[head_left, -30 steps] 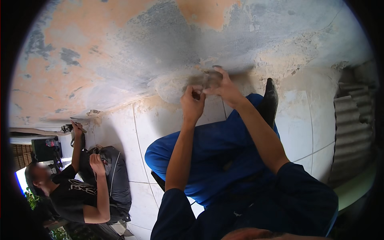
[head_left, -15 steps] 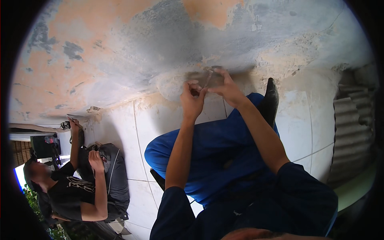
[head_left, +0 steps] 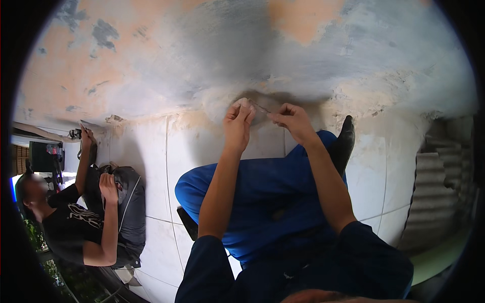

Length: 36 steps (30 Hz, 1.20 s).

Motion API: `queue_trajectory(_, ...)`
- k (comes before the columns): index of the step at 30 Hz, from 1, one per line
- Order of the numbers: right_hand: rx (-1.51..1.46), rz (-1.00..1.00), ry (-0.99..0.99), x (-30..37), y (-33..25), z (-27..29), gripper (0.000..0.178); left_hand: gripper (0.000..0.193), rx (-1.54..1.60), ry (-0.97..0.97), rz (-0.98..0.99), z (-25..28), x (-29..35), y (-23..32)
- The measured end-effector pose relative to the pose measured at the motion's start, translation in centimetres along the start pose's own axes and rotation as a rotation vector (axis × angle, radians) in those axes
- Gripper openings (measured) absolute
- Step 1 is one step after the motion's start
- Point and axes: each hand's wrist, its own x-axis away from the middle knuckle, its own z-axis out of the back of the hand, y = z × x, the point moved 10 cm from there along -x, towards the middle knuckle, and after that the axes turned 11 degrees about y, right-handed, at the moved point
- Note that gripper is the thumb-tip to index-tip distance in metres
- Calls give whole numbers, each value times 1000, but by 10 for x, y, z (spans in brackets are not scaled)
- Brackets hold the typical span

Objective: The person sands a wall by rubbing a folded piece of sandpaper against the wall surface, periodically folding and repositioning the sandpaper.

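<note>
A thin, narrow, stick-like thing (head_left: 260,107) spans the gap between my hands, low in front of the wall; its exact kind is too small to make out. My left hand (head_left: 238,121) is closed at its upper left end, thumb and fingertips pressed together. At the other end, my right hand (head_left: 294,121) pinches it between thumb and forefinger, the other fingers curled. Both hands are just above the foot of the patchy grey and orange wall (head_left: 212,55), which is rough and crumbling there.
My bent legs in blue trousers (head_left: 273,202) and a black shoe (head_left: 345,144) are beneath my arms on white floor tiles (head_left: 156,197). To the left another person (head_left: 70,217) sits by the wall, holding a flat tool against it. Corrugated grey sheets (head_left: 432,187) lie at right.
My hands have moved slightly apart, and the right one has come down from the thing's upper end to its lower right. The thing now lies flatter between them. The view has shifted a little.
</note>
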Motion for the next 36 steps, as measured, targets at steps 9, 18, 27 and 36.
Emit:
queue_trajectory(9, -68, -106, -35, 12, -3, -5, 14, 23, -476, -230, 24, -29, 23, -22)
queue_trajectory(18, -26, 94, -21, 9, -18, 0, 55, 18, -920, -199, -295, -29, 20, -3)
queue_trajectory(27, 27, 52, -25, 10, -19, -8, 60, 21, -975, -165, -426, -28, 20, 6)
queue_trajectory(36, 83, 153, 13, 3, -17, 2, 23, 20, -962, -333, -258, -48, 36, -14)
